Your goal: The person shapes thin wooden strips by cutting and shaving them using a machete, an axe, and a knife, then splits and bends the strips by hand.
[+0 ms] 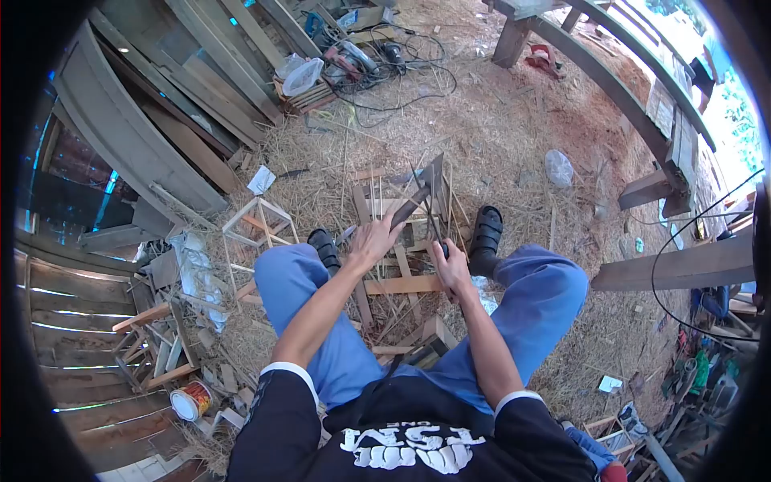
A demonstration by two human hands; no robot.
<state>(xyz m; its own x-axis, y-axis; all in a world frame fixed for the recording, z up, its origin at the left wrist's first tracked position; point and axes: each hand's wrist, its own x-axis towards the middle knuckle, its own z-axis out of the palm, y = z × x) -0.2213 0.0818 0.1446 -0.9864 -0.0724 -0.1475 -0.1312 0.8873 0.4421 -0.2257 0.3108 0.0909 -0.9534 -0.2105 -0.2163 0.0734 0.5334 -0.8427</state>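
My left hand (375, 242) is closed around the dark handle of a hatchet-like tool (410, 206), whose broad grey blade points up and away. My right hand (452, 265) grips the black handle of a long, thin, pointed dark tool (430, 214); whether it is a file or a knife I cannot tell. The thin tool crosses in front of the broad blade, and contact between them is not clear. Below both hands, between my feet, is a low frame of wooden strips with a light brown crosspiece (404, 286).
A small white-edged wooden frame (265, 224) stands left of my feet. Corded power tools (352, 63) lie ahead, near leaning boards (181, 104). A timber bench (594, 48) curves along the right. A paint can (191, 400) sits at lower left. Straw and shavings cover the ground.
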